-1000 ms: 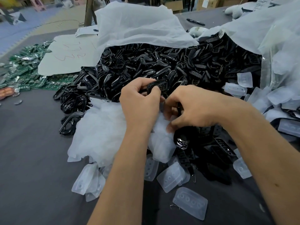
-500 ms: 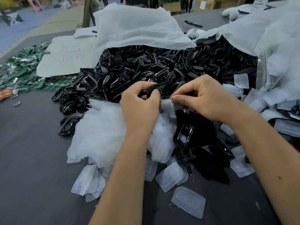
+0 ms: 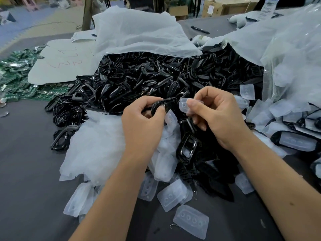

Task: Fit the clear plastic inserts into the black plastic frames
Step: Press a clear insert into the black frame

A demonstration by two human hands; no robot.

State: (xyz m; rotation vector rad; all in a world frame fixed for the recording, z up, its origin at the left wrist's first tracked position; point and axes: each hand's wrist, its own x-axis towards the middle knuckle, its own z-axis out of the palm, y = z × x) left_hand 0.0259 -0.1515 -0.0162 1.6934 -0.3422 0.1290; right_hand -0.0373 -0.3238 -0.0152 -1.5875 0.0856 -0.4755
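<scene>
Our left hand (image 3: 142,122) grips the black frame (image 3: 163,106); just right of it — nearly touching — our right hand (image 3: 215,117) pinches a clear insert (image 3: 184,106), its long axis roughly upright.

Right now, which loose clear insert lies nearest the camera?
The clear insert lying flat on the grey table, bottom centre, with a row of four round holes facing up; the others sit farther back.
</scene>
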